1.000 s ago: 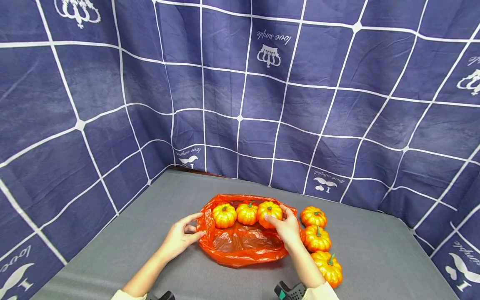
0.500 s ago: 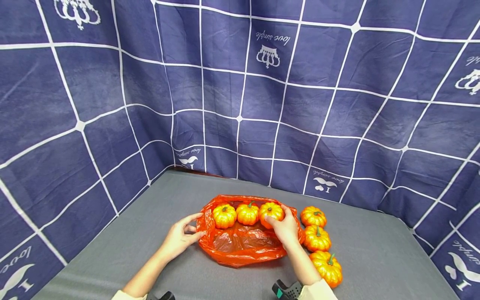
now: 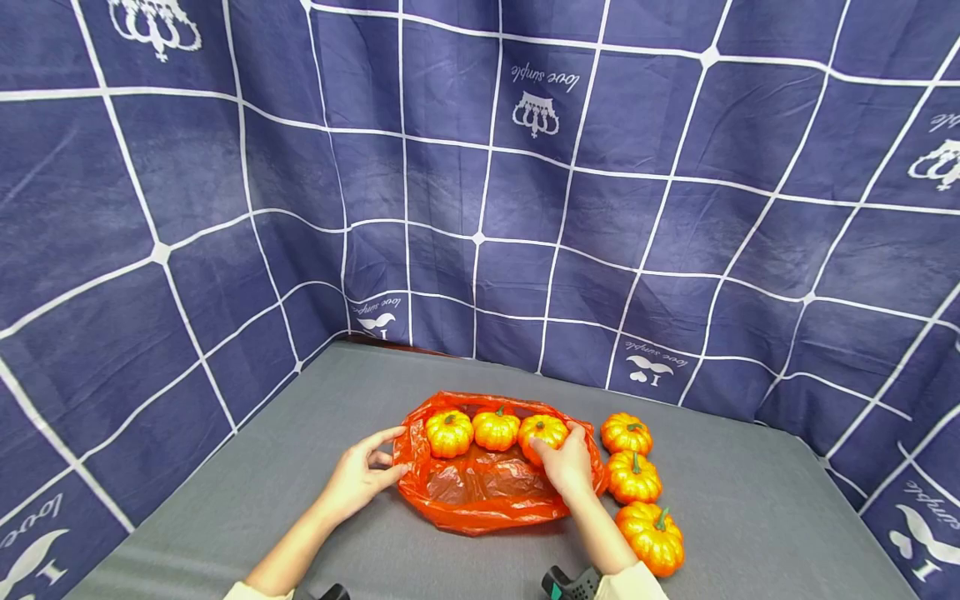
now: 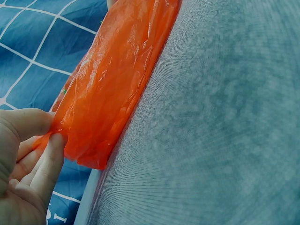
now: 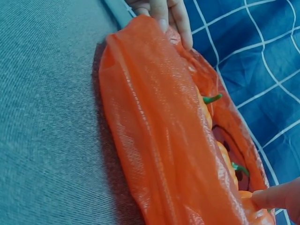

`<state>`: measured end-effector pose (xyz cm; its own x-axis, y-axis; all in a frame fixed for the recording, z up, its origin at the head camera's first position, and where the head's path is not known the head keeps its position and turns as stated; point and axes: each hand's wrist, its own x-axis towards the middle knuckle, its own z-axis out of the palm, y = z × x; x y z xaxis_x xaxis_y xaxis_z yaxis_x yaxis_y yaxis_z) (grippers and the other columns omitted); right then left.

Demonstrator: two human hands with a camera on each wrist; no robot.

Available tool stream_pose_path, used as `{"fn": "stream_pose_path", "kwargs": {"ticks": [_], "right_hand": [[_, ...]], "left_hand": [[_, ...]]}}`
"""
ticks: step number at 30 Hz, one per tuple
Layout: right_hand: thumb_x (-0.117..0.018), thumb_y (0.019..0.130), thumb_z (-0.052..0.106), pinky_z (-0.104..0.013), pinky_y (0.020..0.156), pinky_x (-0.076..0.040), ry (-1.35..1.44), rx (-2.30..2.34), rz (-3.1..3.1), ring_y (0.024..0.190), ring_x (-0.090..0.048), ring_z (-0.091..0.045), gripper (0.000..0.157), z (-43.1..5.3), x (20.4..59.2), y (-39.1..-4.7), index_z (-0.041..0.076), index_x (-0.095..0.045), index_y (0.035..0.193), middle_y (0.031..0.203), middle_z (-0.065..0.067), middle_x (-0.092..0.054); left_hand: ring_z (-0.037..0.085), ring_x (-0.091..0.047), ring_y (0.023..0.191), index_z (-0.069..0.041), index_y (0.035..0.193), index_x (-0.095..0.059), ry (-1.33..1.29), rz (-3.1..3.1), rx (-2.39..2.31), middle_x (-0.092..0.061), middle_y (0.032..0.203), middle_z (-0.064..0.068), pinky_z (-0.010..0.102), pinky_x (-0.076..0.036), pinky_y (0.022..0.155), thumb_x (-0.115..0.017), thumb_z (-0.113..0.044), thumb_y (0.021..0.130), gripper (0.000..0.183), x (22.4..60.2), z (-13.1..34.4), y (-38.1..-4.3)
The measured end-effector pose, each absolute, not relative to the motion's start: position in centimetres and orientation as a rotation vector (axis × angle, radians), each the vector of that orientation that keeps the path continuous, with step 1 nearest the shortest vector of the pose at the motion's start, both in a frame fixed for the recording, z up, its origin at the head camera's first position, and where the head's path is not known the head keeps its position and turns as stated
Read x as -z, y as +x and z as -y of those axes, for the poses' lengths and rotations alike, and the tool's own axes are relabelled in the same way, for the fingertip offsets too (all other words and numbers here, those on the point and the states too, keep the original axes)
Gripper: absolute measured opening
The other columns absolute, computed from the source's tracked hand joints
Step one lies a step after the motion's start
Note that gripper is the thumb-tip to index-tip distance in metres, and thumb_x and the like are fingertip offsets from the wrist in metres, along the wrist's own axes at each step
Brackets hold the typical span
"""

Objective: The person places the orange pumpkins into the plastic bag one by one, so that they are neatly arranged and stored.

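Note:
An orange-red plastic bag (image 3: 491,518) lies with its mouth spread on the grey table. My left hand (image 3: 362,473) pinches its left rim; in the left wrist view, thumb and finger (image 4: 57,143) meet on the film. Three small yellow-orange pumpkins stand in a row along the bag's far side: a left pumpkin (image 3: 449,433), a middle pumpkin (image 3: 496,430) and a right pumpkin (image 3: 542,428). My right hand (image 3: 567,465) grips the right pumpkin, thumb on its near side and fingers at its right. In the right wrist view, the bag wall (image 5: 154,126) hides most of the pumpkins.
Outside the bag, to its right, three more pumpkins form a line: a far pumpkin (image 3: 626,433), a middle one (image 3: 634,477) and a near one (image 3: 651,537). A blue curtain with white grid lines (image 3: 480,183) hangs behind and left of the grey table (image 3: 757,508).
My right hand and the right pumpkin have shifted slightly right and nearer, leaving a small gap beside the middle pumpkin. My left hand stays on the bag rim.

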<state>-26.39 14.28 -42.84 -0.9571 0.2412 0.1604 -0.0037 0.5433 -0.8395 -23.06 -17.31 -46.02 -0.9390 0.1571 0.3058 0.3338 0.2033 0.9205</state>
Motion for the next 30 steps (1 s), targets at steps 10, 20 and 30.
{"fn": "stream_pose_path", "kwargs": {"ticks": [10, 20, 30], "right_hand": [[-0.072, 0.085, 0.017, -0.056, 0.097, -0.038, -0.211, -1.359, 2.514, 0.114, -0.05, -0.051, 0.068, -14.03, 43.51, -26.14, -0.014, -0.035, 0.131, 0.12, -0.041, -0.051], [-0.072, 0.084, 0.021, -0.057, 0.103, -0.032, -0.216, -1.32, 2.516, 0.123, -0.041, -0.051, 0.071, -14.05, 43.74, -26.04, -0.015, -0.038, 0.135, 0.131, -0.039, -0.042], [-0.072, 0.083, 0.022, -0.058, 0.103, -0.03, -0.205, -1.342, 2.479, 0.126, -0.04, -0.049, 0.071, -13.8, 43.1, -25.73, -0.009, -0.039, 0.138, 0.138, -0.034, -0.037]], "left_hand": [[0.009, -0.063, 0.067, 0.005, 0.134, -0.052, -0.485, 2.331, 1.814, -0.068, 0.079, 0.013, 0.024, -0.048, 0.057, -0.077, -0.004, 0.082, 0.058, 46.0, 17.29, -23.04], [0.009, -0.062, 0.066, 0.005, 0.135, -0.051, -0.488, 2.33, 1.814, -0.067, 0.079, 0.012, 0.023, -0.048, 0.058, -0.076, -0.004, 0.083, 0.058, 46.07, 17.28, -23.08], [0.01, -0.062, 0.067, 0.005, 0.135, -0.052, -0.457, 2.338, 1.807, -0.067, 0.08, 0.013, 0.024, -0.048, 0.057, -0.077, -0.005, 0.082, 0.059, 46.01, 17.34, -23.1]]}}
